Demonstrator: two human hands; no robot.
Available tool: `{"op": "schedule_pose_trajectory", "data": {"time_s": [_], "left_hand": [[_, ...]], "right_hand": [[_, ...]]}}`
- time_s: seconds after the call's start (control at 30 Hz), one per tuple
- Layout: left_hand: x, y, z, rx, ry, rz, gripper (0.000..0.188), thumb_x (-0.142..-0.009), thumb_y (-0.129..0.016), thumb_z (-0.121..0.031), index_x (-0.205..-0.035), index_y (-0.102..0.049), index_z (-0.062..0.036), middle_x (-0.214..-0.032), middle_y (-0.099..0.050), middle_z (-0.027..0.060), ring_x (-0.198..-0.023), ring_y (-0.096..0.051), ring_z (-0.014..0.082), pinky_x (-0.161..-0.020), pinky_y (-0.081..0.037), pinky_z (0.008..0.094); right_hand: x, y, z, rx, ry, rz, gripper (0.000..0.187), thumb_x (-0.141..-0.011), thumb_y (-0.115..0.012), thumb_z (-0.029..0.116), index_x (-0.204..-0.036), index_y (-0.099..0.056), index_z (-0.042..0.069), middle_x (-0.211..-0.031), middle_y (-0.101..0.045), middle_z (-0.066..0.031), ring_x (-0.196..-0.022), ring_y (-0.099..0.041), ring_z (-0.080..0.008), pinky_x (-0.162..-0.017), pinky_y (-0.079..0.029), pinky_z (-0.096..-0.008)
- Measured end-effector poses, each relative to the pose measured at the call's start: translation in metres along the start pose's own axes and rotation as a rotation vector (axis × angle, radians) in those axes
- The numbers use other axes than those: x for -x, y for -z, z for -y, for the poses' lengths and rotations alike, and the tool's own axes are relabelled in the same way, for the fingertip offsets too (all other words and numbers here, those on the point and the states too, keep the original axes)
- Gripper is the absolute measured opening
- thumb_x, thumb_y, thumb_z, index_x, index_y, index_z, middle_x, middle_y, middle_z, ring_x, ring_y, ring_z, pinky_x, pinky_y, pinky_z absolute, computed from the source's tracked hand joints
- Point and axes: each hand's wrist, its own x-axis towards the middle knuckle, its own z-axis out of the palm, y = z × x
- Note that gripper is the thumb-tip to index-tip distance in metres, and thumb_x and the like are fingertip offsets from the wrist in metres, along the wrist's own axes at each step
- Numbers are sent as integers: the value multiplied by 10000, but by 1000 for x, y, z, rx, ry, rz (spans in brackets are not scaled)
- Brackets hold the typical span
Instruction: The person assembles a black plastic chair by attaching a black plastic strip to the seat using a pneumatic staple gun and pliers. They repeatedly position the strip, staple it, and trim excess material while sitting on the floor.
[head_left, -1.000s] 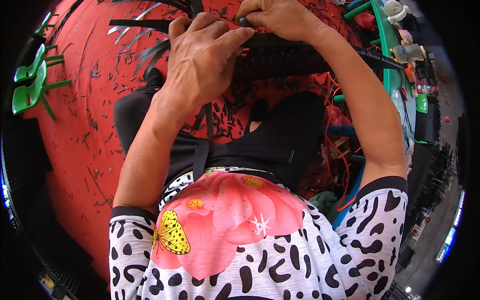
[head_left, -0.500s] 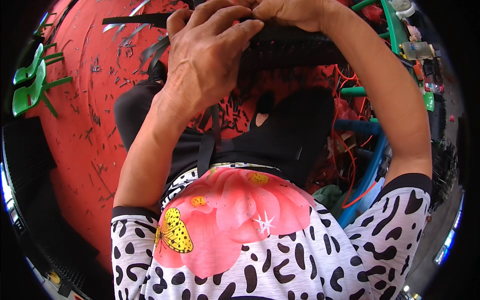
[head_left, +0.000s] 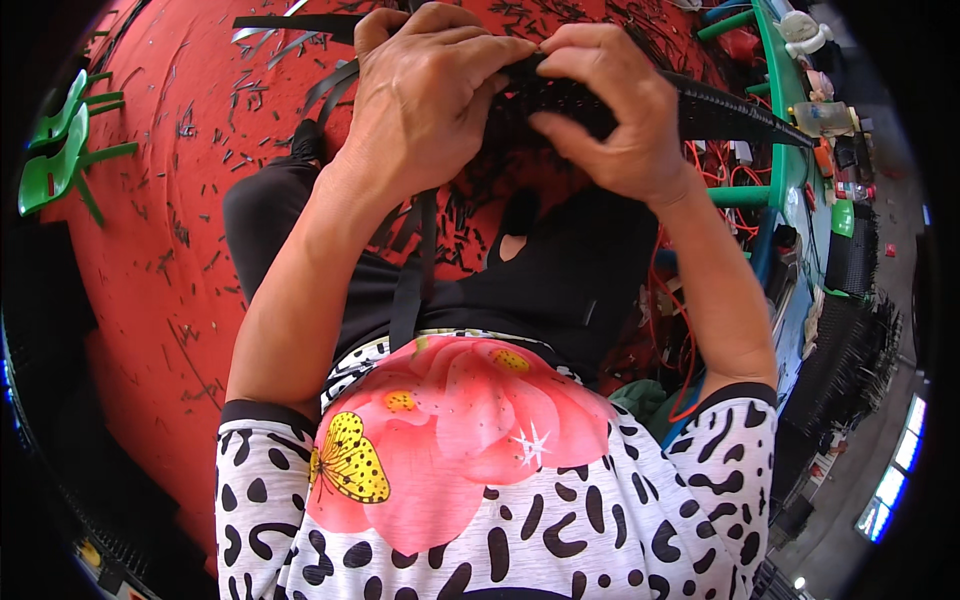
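One hand, your right hand [head_left: 635,120], had spread thumb from fingers at the black woven band [head_left: 725,112], seemingly between grips; whether your left hand [head_left: 425,100] pinched it was unclear.

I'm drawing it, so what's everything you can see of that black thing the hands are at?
The black piece looks woven, maybe plastic, with tiny glints and a ridged edge. It stretches sideways in front of the person, narrowing rightward. The left hand holds it; the right hand curves open beside it, contact unclear.

left hand [head_left: 425,95] curled, right hand [head_left: 630,115] c-shaped
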Motion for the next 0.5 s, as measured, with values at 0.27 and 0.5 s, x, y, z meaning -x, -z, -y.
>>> {"op": "schedule_pose_trajectory", "data": {"time_s": [0.27,0.5], "left_hand": [[4,-2,-3,-16,100,-9,302,-779,-631,-64,-1077,-656,-98,-953,-673,45,-1015,-581,196,-959,-306,381],[12,-3,-12,-59,106,-46,356,-761,-660,-64,-1103,-563,-80,-901,-652,59,-954,-595,238,-921,-321,394]], "right_hand": [[5,-27,-8,34,110,-283,117,-746,-720,53,-828,-636,47,-830,-650,-83,-698,-613,-245,-608,-487,-317],[-18,2,-4,-124,-55,32,95,-789,-676,52,-867,-629,25,-794,-633,-97,-730,-621,-249,-656,-498,-335]]}}
